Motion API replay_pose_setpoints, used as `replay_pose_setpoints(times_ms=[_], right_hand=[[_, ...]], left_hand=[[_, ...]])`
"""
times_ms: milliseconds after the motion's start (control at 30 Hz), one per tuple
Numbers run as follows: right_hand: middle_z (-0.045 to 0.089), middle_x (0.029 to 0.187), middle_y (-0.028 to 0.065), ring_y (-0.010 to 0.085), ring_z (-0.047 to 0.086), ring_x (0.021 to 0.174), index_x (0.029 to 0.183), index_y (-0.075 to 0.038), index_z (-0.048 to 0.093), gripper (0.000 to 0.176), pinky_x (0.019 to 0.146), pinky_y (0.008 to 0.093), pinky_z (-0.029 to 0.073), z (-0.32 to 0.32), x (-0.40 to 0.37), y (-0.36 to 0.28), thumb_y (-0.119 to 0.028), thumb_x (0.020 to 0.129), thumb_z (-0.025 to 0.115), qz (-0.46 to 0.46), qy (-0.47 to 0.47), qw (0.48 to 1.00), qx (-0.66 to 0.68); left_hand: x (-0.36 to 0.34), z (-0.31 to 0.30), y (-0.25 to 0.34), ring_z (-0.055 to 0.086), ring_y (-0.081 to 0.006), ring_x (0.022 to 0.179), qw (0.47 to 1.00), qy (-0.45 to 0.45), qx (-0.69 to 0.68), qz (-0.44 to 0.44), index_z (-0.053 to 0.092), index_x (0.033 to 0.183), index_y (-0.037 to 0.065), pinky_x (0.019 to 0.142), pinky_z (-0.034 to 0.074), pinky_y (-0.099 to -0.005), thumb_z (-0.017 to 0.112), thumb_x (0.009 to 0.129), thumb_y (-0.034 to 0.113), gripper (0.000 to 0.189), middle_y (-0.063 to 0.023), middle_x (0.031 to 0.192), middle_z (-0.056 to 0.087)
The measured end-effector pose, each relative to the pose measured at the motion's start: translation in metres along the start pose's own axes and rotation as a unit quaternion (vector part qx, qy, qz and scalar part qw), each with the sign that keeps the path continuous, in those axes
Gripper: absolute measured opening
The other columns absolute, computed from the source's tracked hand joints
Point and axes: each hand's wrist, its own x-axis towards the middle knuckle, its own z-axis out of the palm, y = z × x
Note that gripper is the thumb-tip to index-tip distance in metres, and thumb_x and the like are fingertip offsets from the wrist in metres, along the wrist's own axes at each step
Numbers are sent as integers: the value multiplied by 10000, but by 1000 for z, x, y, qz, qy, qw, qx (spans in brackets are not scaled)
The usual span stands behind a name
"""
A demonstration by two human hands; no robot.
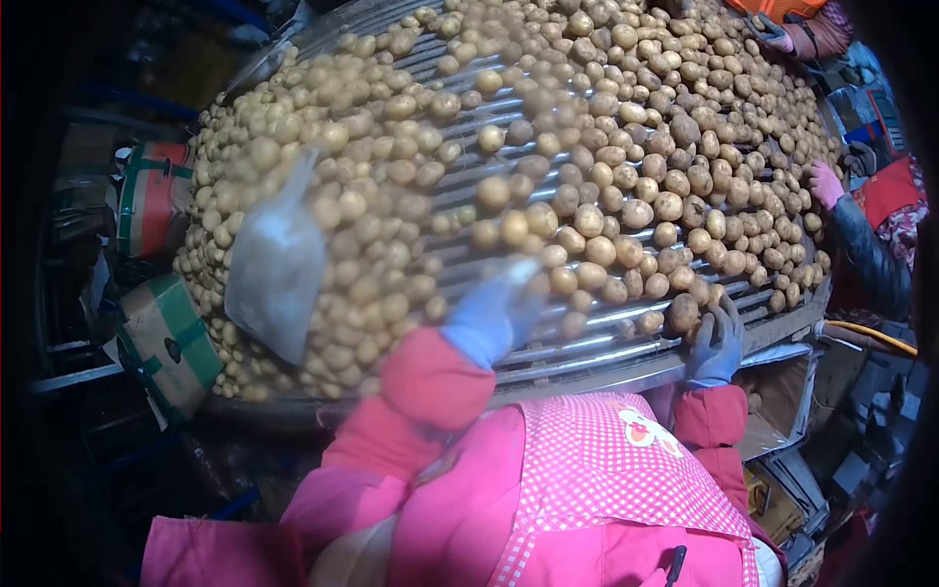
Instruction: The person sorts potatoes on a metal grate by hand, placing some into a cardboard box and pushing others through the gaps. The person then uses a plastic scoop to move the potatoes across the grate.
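Potatoes lie in a loose spread over a slatted metal table. My left hand, in a blue-grey glove, reaches over the slats beside several potatoes. Motion smears its fingers, so I cannot make out whether it holds anything. At the table's near edge, my right hand, in a similar glove, has its fingers apart next to a darker potato, close to or touching it. A pale, flat-bladed scoop rests on the heaped potatoes to the left, its narrow handle pointing away from me.
Green-and-red cartons and a tan-and-green carton stand along the left side. Across the table at right, a co-worker's pink-gloved hand is at the edge. Another person's gloved hand is at top right. A yellow hose runs at right.
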Motion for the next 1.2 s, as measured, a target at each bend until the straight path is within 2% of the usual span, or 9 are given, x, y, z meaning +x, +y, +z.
replay_pose_setpoints(times_ms=[133, 167, 333, 467, 600, 767, 867, 933, 1200], right_hand=[[671, 1214, 143, 388, 656, 1159, 1012, -35, 653, 137, 922, 507, 530, -14, 20, -22, -94, 888, 658, -19, 45, 999, -8], [678, 1135, 134, 400, 685, 1108, 942, -33, 619, 114, 845, 532, 567, -17, 26, -29, -57, 845, 673, -35, 69, 997, -14], [691, 1178, 172, 405, 678, 1107, 977, -32, 650, 124, 878, 536, 557, -17, 24, -26, -81, 864, 667, -27, 63, 998, 1], [692, 1269, 186, 392, 644, 1156, 1091, -47, 725, 217, 996, 487, 507, -9, 10, -15, -153, 912, 667, 108, 18, 992, 70], [687, 1298, 169, 383, 625, 1194, 1102, -51, 746, 224, 1027, 473, 486, -9, 9, -14, -164, 924, 669, 140, 19, 985, 100], [674, 1305, 175, 363, 638, 1177, 1150, -54, 729, 234, 1016, 444, 495, -11, 11, -18, -155, 950, 664, 117, 7, 991, 60], [677, 1267, 108, 211, 631, 1143, 1203, -37, 693, 235, 988, 379, 502, 9, 16, 5, -167, 1019, 627, 291, 59, 869, 395], [677, 1228, 145, 273, 658, 1102, 1218, -59, 688, 233, 946, 375, 521, -7, 47, -43, -137, 1003, 644, 273, -2, 864, 423], [685, 1132, 155, 379, 621, 1067, 1186, -115, 667, 392, 971, 466, 493, 23, 121, -239, -64, 801, 724, -276, -170, 899, 294]], left_hand=[[25, -48, -27, 650, -258, 1180, 986, 102, -120, -58, 612, 1381, 51, 1034, 516, -366, 646, 981, 20, 403, -144, 1309, 664], [36, -66, -35, 656, -294, 1180, 994, 95, 30, -33, 611, 1380, 54, 1034, 518, -387, 649, 982, 67, 400, -159, 1314, 660], [86, -73, -47, 701, -373, 1034, 942, -69, 327, -5, 644, 1328, 188, 870, 573, -454, 655, 972, 165, 357, -201, 1200, 672], [103, -67, -45, 692, -281, 1058, 958, -108, 232, -131, 612, 1367, 104, 920, 565, -404, 701, 966, 202, 422, -138, 1196, 672], [86, -95, -54, 647, -211, 1043, 986, -20, -102, -128, 591, 1370, 49, 855, 553, -309, 687, 1014, 239, 416, -95, 1245, 643], [18, -135, -79, 650, -253, 1082, 789, 2, -594, -155, 496, 1459, 54, 863, 564, -372, 645, 1012, 250, 510, -134, 1295, 637], [-16, -129, -18, 652, -256, 1062, 736, 109, -648, -163, 503, 1435, 54, 818, 558, -378, 590, 1022, 281, 479, -131, 1267, 635], [-38, -128, -17, 646, -230, 1065, 728, 69, -666, -146, 552, 1390, 81, 771, 544, -325, 524, 1052, 287, 396, -109, 1255, 623], [-116, -138, -17, 573, -156, 853, 695, 129, -649, -281, 613, 1243, 125, 663, 501, -264, 588, 1004, 456, 410, -44, 1024, 625]])
